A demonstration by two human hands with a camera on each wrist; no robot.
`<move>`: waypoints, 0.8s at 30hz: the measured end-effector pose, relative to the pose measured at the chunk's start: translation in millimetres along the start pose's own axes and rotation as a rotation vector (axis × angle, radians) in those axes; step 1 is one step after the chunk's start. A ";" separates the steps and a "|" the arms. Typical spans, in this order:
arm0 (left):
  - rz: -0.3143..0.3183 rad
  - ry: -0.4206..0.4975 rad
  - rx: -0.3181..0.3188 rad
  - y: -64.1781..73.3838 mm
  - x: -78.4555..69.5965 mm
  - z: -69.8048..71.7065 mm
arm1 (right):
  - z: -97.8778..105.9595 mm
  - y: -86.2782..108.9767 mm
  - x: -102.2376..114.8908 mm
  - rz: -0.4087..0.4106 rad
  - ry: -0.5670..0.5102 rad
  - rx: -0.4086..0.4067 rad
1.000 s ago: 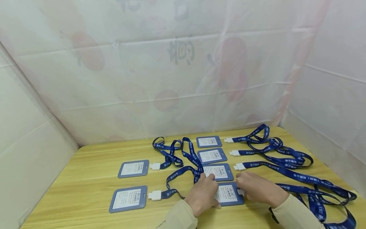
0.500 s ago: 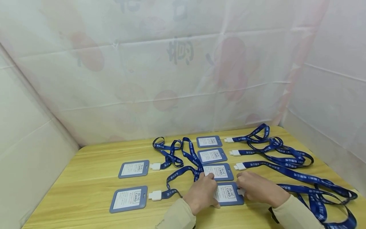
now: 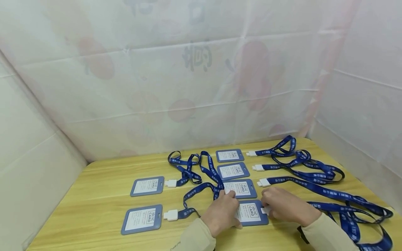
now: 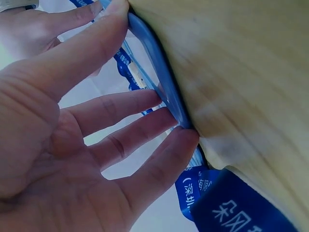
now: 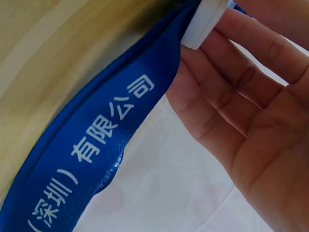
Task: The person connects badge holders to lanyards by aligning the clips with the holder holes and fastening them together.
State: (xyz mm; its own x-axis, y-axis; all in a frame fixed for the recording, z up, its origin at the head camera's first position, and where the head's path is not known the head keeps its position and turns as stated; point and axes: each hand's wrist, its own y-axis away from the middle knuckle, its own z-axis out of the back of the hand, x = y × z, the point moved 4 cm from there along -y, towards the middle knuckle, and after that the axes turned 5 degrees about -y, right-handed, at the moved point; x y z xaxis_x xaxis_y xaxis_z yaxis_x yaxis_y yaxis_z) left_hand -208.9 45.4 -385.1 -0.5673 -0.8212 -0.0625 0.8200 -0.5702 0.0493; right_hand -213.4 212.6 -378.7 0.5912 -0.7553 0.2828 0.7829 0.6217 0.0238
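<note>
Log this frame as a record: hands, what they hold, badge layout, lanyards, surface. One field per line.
left hand: grips the nearest right badge by its edges
right hand: pinches a white clip at that badge's slotted end
clip through slot: cannot tell
badges: six, face up; two in left column, four in right
lanyards: blue with white print, loosely looped
other right-column clips: three, apart from their badges
surface: wood-grain table
backdrop: white sheet, faint red prints
</note>
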 end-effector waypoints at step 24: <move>-0.010 0.010 -0.008 4.1 0.8 1.0 | -0.7 -1.4 -6.7 -0.083 -0.061 0.072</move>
State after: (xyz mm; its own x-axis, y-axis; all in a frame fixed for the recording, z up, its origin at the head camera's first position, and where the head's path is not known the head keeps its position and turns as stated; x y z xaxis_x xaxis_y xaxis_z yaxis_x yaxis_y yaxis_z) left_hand -206.0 42.4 -383.9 -0.5750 -0.8150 -0.0726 0.8147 -0.5784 0.0405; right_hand -218.4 216.6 -381.3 0.5106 -0.7922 0.3344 0.8115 0.5725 0.1173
